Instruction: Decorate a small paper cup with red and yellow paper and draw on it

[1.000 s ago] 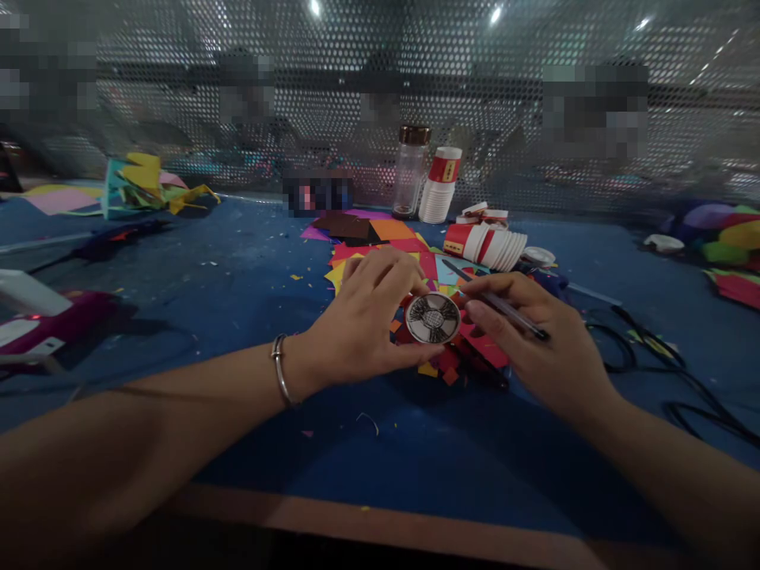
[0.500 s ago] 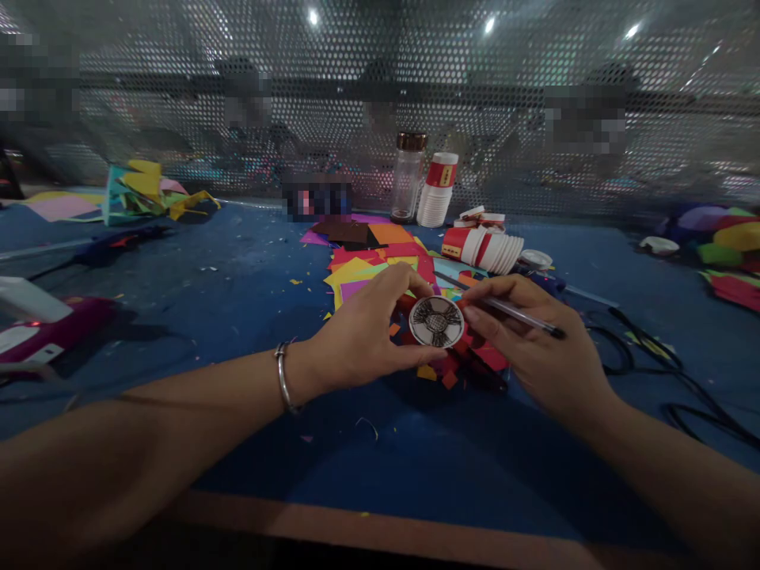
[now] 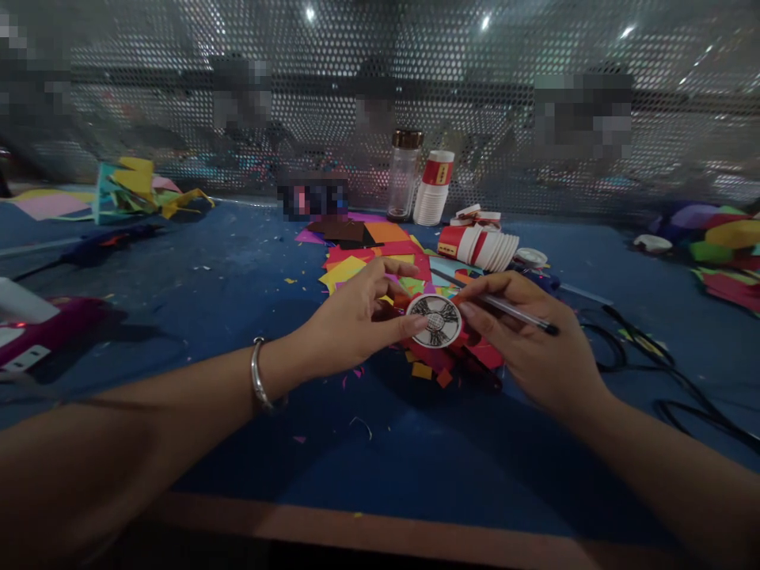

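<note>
Between my hands is a small paper cup [image 3: 440, 331], its round white base facing me. Black pen marks fill the base: a hatched centre circle and dark wedges around it. My left hand [image 3: 362, 321] lays its thumb on the left part of the base, with its fingers bent behind the cup's left side. With thumb and forefinger, my right hand [image 3: 528, 332] pinches the right edge of the cup. A clear-barrelled pen [image 3: 514, 311] also rests in that hand, its dark end toward the right. Red shows along the cup's side, mostly hidden.
Coloured paper sheets [image 3: 347, 273] and scraps lie under and behind my hands. Farther back are a glass bottle [image 3: 404, 178], stacked paper cups [image 3: 432, 194] and a toppled cup stack [image 3: 478, 247]. A black cable [image 3: 647, 348] curls at right; a purple power strip [image 3: 53, 332] sits left.
My left thumb has moved from below the cup's edge up onto its base, and the left fingers have spread apart. The drawn pattern appears turned. My right hand still holds pen and cup.
</note>
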